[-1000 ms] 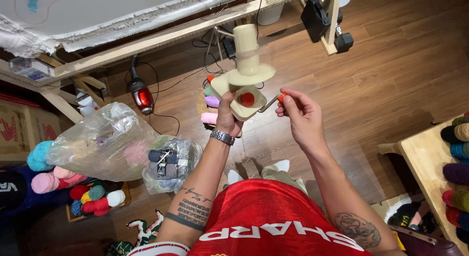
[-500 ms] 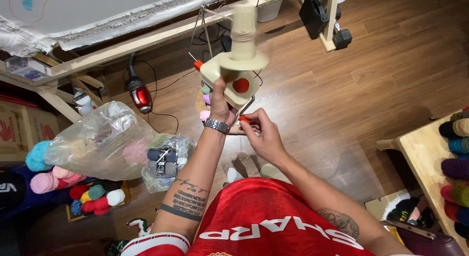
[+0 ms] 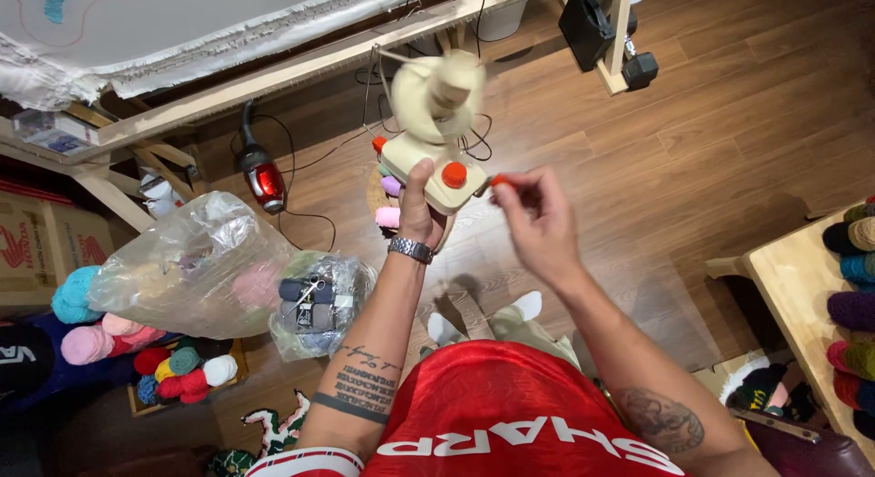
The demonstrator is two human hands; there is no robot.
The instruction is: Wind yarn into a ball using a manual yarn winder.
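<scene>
My left hand (image 3: 416,206) grips the base of a cream yarn winder (image 3: 427,163) with a red knob, holding it up over the wooden floor. The winder's cone-shaped spool (image 3: 437,94) on top is blurred with spin. My right hand (image 3: 540,217) pinches the winder's small red crank handle (image 3: 500,179) at its right side and is blurred too. A silver watch sits on my left wrist.
A clear plastic bag (image 3: 196,267) of yarn and a smaller bag holding scissors (image 3: 319,299) lie at left, above a box of yarn balls (image 3: 178,372). A red handheld vacuum (image 3: 264,178), a wooden frame with white cloth (image 3: 228,81) and a wooden shelf of yarn (image 3: 802,286) surround me.
The winder has stayed raised in my left hand while my right hand has gone round with the crank. The spool now blurs with spin.
</scene>
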